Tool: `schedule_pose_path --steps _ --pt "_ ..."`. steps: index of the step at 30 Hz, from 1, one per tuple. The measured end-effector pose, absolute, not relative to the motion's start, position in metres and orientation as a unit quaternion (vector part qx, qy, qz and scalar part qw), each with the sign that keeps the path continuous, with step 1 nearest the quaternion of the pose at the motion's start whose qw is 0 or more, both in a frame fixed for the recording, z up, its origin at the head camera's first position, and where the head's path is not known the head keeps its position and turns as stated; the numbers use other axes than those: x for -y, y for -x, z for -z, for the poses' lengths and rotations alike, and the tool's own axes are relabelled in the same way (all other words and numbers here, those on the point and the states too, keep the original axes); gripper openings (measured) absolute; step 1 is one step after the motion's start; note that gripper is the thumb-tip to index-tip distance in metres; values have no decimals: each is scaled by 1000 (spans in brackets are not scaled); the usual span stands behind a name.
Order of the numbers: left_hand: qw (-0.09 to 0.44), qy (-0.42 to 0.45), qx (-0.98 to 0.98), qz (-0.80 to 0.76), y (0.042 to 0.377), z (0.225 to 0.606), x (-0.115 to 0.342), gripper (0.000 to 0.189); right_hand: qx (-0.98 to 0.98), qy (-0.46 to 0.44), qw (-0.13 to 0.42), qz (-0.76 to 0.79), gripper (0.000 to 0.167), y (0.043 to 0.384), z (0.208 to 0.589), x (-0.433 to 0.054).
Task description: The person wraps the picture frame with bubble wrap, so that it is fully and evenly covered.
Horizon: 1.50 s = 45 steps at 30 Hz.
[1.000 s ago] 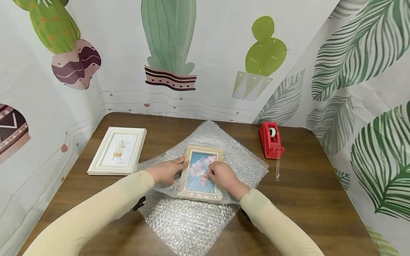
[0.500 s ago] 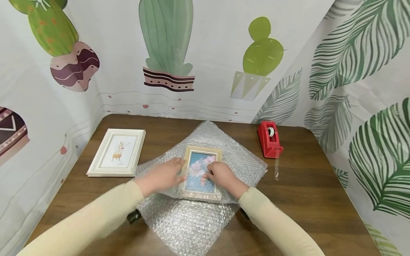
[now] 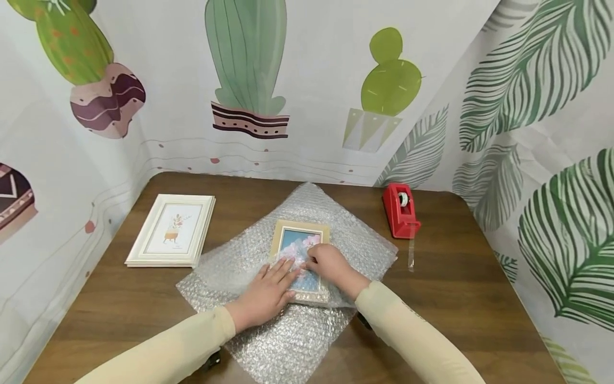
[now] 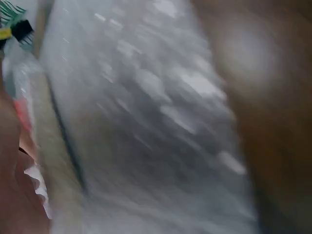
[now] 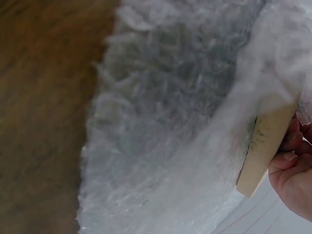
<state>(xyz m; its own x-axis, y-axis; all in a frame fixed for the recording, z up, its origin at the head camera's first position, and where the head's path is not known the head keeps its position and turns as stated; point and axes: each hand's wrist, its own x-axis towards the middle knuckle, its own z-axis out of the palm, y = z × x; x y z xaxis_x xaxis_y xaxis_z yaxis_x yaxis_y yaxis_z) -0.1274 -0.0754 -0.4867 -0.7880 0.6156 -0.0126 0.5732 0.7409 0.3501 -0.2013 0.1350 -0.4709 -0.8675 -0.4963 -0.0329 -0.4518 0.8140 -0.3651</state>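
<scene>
A cream picture frame with a pink blossom photo [image 3: 295,237] lies on a sheet of bubble wrap [image 3: 283,346] mid-table. One flap of the wrap is folded up over the frame's lower part. My left hand [image 3: 266,293] rests on this flap at the frame's lower left, fingers spread and straight. With curled fingers my right hand [image 3: 333,266] pinches the flap's upper part over the photo. In the right wrist view, bubble wrap [image 5: 165,112] rises over the frame's edge [image 5: 265,151] beside the curled fingers. Blurred bubble wrap [image 4: 146,97] fills most of the left wrist view.
White picture frames [image 3: 168,229] lie stacked at the left of the wooden table [image 3: 455,298]. A red tape dispenser [image 3: 398,213] stands at the back right, with a strip of clear tape [image 3: 411,256] hanging off its front. A printed cloth [image 3: 316,69] hangs behind.
My left hand has left the frame's left edge, swung back, and come down on the folded flap at the lower left. The right hand keeps its place on the wrap.
</scene>
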Motion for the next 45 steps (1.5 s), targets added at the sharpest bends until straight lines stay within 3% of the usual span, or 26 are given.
schedule_pose_path --steps 9,16,23,31,45 --pt "64 -295 -932 -199 133 500 115 63 -948 255 65 181 55 200 468 -134" --pt "59 -284 -942 -167 131 480 75 64 -952 246 59 174 52 201 472 -137" --pt "104 -230 -954 -159 139 486 35 74 -956 231 54 171 46 200 473 -137" --pt "114 -210 -958 -158 141 492 32 84 -960 199 42 193 32 199 473 -135" --pt "140 -206 -958 -145 141 490 31 87 -965 196 -2 173 43 197 479 -136"
